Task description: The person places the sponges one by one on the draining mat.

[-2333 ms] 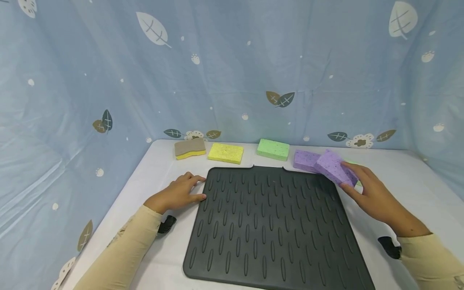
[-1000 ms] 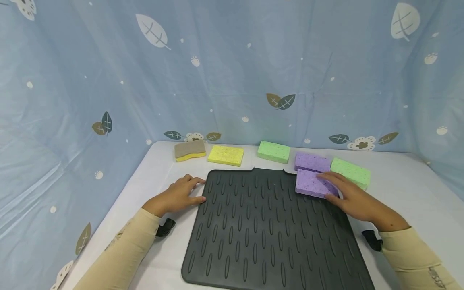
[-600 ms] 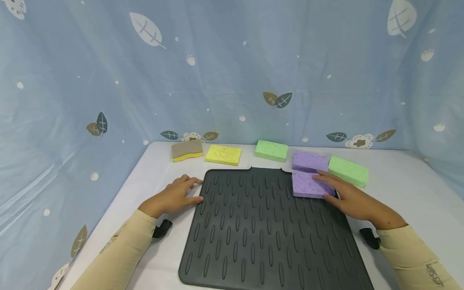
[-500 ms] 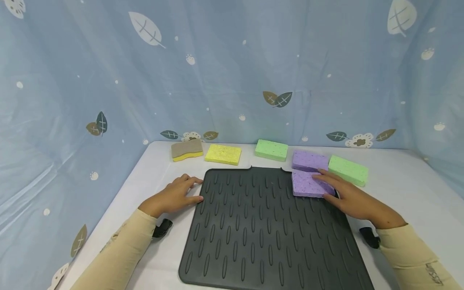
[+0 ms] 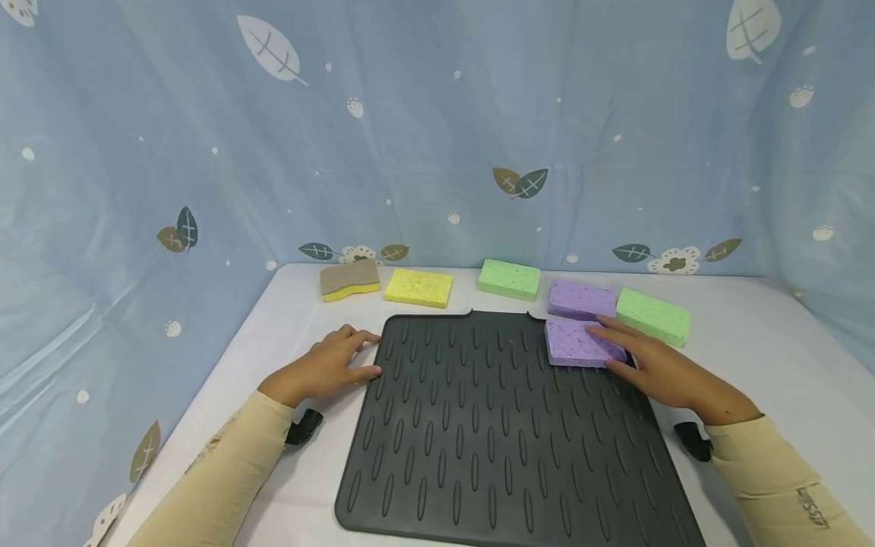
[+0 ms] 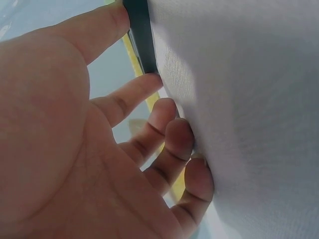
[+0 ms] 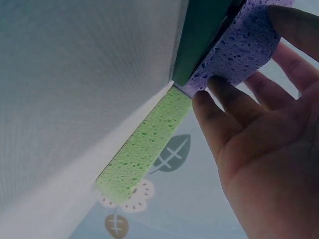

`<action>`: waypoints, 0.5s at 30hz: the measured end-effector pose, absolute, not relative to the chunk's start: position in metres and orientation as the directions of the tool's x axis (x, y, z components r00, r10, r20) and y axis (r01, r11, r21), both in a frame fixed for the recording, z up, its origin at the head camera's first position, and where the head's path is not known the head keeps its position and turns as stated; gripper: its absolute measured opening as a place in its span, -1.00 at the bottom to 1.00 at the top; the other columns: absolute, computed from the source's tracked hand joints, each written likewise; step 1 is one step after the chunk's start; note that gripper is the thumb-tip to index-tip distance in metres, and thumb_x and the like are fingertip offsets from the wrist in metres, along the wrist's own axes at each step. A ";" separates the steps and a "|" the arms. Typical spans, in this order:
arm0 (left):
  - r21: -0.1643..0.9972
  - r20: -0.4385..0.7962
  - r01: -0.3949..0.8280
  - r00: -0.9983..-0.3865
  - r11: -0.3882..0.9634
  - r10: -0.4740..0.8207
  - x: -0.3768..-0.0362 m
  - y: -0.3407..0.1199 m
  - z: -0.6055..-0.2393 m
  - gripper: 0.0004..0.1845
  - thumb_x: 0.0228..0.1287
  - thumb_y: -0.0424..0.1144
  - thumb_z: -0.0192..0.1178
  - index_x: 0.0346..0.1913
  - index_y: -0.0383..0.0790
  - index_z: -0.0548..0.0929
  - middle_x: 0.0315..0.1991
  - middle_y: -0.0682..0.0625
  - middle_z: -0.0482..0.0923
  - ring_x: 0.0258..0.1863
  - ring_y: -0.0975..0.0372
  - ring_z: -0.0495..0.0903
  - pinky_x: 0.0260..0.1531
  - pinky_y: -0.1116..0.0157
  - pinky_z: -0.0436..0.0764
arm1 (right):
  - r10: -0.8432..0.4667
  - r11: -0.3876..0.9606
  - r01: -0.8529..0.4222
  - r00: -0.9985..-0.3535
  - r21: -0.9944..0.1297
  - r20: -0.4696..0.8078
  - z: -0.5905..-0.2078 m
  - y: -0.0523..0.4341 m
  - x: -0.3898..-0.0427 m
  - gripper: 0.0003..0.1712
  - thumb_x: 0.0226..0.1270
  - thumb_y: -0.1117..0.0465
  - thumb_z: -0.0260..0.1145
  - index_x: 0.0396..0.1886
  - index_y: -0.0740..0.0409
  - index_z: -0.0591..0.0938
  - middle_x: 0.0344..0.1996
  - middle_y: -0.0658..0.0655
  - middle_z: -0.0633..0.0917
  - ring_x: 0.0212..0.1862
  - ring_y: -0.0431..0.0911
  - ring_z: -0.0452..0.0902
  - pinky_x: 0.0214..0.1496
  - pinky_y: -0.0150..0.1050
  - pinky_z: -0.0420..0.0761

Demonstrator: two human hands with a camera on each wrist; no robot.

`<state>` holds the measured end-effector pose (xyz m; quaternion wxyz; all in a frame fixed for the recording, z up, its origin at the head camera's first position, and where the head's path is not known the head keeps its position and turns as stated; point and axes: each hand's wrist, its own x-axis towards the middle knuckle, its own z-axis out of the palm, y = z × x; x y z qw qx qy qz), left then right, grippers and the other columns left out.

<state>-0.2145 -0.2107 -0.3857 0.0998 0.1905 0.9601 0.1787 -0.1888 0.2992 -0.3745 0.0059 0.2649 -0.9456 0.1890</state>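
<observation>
A dark grey ribbed mat point(image 5: 513, 433) lies on the white table. On its far right corner lies a purple sponge point(image 5: 577, 343), flat. My right hand point(image 5: 659, 372) holds this sponge by its right end, thumb on the near side and fingers over the far side; the right wrist view shows the thumb and fingers against the sponge point(image 7: 239, 47). At the mat's left edge my left hand point(image 5: 324, 366) rests on the table, thumb and index finger touching the edge, the other fingers loosely bent on the cloth in the left wrist view.
Along the back stand a grey-and-yellow sponge point(image 5: 350, 279), a yellow sponge point(image 5: 418, 288), a green sponge point(image 5: 509, 279), a second purple sponge point(image 5: 581, 298) and another green sponge point(image 5: 653, 315). A blue leaf-print curtain point(image 5: 437, 129) closes off the back and sides.
My right hand has brought the purple sponge down and left, from tilted over the mat's far right corner to flat on it. The left hand stays at the mat's edge.
</observation>
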 end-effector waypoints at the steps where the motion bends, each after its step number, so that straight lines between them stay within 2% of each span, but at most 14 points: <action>1: 0.381 -0.121 0.336 -0.906 0.862 0.406 -0.215 -0.210 -0.386 -0.32 0.36 0.14 0.24 0.42 -0.08 0.40 0.11 -0.16 0.45 0.13 -0.03 0.48 0.07 -0.10 0.49 | -0.495 0.791 -0.498 -0.862 -0.356 0.106 -0.374 0.299 -0.188 -0.33 0.46 0.17 0.28 0.50 0.09 0.34 0.48 0.40 0.28 0.42 0.40 0.26 0.26 0.33 0.36; 15: 0.374 -0.124 0.327 -0.910 0.868 0.396 -0.216 -0.210 -0.386 -0.32 0.35 0.15 0.25 0.42 -0.08 0.40 0.09 -0.16 0.46 0.11 -0.01 0.48 0.07 -0.08 0.48 | -0.488 0.796 -0.480 -0.869 -0.370 0.079 -0.374 0.298 -0.191 -0.31 0.45 0.14 0.30 0.49 0.19 0.34 0.46 0.40 0.32 0.42 0.38 0.28 0.28 0.32 0.36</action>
